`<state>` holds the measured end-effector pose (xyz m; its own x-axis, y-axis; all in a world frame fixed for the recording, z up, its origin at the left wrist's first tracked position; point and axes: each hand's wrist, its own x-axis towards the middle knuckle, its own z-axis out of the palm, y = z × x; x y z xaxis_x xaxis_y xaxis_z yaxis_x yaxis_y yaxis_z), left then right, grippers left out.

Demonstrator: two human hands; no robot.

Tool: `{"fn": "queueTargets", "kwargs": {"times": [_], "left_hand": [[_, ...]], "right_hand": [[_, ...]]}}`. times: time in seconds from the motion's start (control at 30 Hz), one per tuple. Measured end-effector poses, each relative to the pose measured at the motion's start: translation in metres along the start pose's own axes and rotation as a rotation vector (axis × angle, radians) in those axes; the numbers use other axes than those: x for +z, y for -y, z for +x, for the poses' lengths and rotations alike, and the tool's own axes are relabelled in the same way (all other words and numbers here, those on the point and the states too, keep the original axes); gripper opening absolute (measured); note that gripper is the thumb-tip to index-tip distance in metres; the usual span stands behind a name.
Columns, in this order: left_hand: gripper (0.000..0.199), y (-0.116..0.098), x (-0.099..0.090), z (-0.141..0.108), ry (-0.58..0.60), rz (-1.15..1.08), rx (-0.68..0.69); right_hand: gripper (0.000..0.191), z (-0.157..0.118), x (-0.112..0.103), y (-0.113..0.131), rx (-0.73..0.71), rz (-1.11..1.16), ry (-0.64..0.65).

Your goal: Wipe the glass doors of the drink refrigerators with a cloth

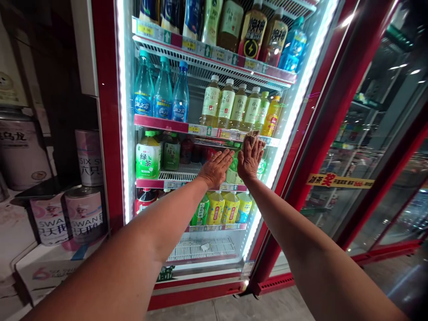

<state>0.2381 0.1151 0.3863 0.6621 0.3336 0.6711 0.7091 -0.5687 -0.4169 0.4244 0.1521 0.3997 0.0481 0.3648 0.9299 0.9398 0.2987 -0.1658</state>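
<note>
My left hand (218, 168) lies flat with its fingers stretched out toward the right, in front of the middle shelves of a lit drinks fridge. It holds nothing. Close beside it, my right hand (249, 159) presses a crumpled brown cloth (251, 134), bunched under and above the fingers. Both hands seem to rest on the fridge's glass door; the pane itself is hard to make out. Behind them, green-labelled bottles are partly hidden. Above the cloth stands a row of pale green tea bottles (225, 104) with an orange-yellow bottle (270, 117) at its end.
Blue water bottles (162, 96) and a large green tea bottle (148, 156) stand at the fridge's left. Yellow drinks (230, 208) line a lower shelf. A red-framed fridge door (301, 147) adjoins on the right. Pink cans (85, 214) are stacked at the left.
</note>
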Motion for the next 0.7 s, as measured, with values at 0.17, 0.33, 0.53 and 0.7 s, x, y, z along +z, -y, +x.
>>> {"fn": "queueTargets", "kwargs": {"times": [0.17, 0.33, 0.53, 0.7], "left_hand": [[0.056, 0.030, -0.023, -0.018, 0.037, 0.033, 0.013], [0.077, 0.053, -0.035, -0.042, -0.008, 0.051, -0.102], [0.073, 0.072, -0.047, -0.069, -0.008, 0.077, -0.176], [0.070, 0.087, -0.055, -0.090, -0.025, 0.109, -0.202]], "right_hand": [[0.067, -0.002, 0.003, 0.017, -0.167, -0.088, 0.093], [0.068, 0.002, 0.001, 0.003, -0.197, -0.133, 0.104], [0.072, 0.003, 0.015, 0.064, -0.041, -0.145, 0.052], [0.065, -0.011, 0.010, 0.084, -0.417, -0.127, 0.189]]}}
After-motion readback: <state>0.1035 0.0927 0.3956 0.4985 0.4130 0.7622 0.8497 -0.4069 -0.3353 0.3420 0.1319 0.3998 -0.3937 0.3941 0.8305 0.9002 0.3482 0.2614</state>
